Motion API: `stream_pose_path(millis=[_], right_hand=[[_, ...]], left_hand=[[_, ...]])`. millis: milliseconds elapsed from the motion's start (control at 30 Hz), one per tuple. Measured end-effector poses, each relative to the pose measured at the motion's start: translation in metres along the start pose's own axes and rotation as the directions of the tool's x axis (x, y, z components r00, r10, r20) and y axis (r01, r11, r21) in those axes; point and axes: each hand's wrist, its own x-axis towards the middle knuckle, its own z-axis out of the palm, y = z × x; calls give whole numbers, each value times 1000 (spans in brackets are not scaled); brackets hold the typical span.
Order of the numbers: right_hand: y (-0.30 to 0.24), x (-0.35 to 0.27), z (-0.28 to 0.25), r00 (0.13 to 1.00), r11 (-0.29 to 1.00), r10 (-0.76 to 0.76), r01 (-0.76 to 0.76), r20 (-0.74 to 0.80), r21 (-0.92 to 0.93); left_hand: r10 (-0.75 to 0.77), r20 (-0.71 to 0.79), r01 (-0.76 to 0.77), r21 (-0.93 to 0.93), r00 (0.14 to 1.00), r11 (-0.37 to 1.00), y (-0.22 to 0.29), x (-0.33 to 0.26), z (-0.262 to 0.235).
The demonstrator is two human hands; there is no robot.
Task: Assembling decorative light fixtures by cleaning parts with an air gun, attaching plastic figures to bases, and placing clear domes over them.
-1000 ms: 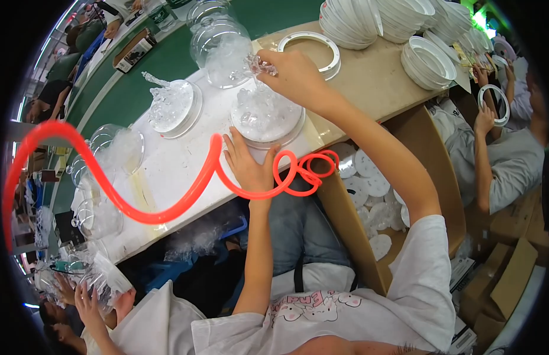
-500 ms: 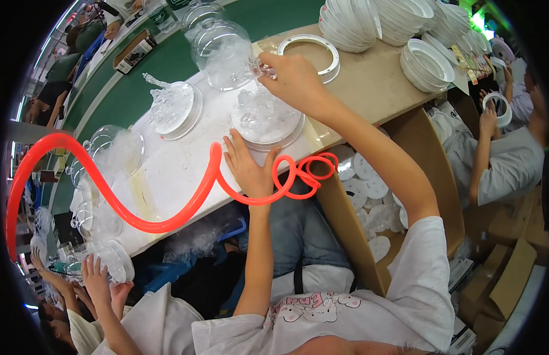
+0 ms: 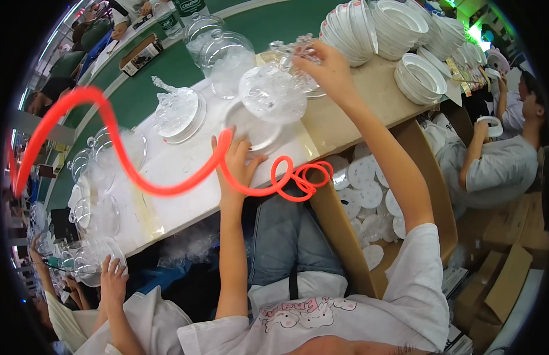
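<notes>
My right hand [image 3: 330,66] is closed on a clear plastic branch-shaped piece [image 3: 295,48]. Below and left of it, a white disc with clear ornaments [image 3: 273,94] is raised and tilted; it looks joined to that piece, though I cannot see the joint. Under the disc, a white ring [image 3: 264,141] lies on the white table surface [image 3: 185,171]. My left hand [image 3: 239,168] rests at the ring's near left edge with fingers apart, partly behind a red coiled hose [image 3: 168,188]. To the left stands another white base with clear ornaments [image 3: 178,112].
Clear domes [image 3: 227,53] with white filling stand at the far side. Stacked white rings [image 3: 348,32] are at the far right. A cardboard box [image 3: 422,171] holding white discs [image 3: 369,192] is beside my right arm. Co-workers sit on both sides.
My right hand has moved up and right, lifting the ornamented disc off the white ring. My left hand stays by the ring. The hose has shifted slightly.
</notes>
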Motion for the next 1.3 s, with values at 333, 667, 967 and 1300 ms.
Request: stream_pose_path(millis=[333,667,967,1300], right_hand=[[-3,-14,-22,999,995,-25,28,31,-95],[-4,-7,5,981,997,-33,19,193,74],[-25,-5,45,923,994,-104,104,370,20],[-29,-12,61,924,994,-52,83,378,-66]], left_hand=[[-111,45,117,-156,993,981,-6,-12,-47],[-296,-127,255,-265,947,930,7,-34,-17],[-351,16,341,-288,936,895,-12,-34,-11],[-351,-55,327,-253,935,911,-16,-40,-3]])
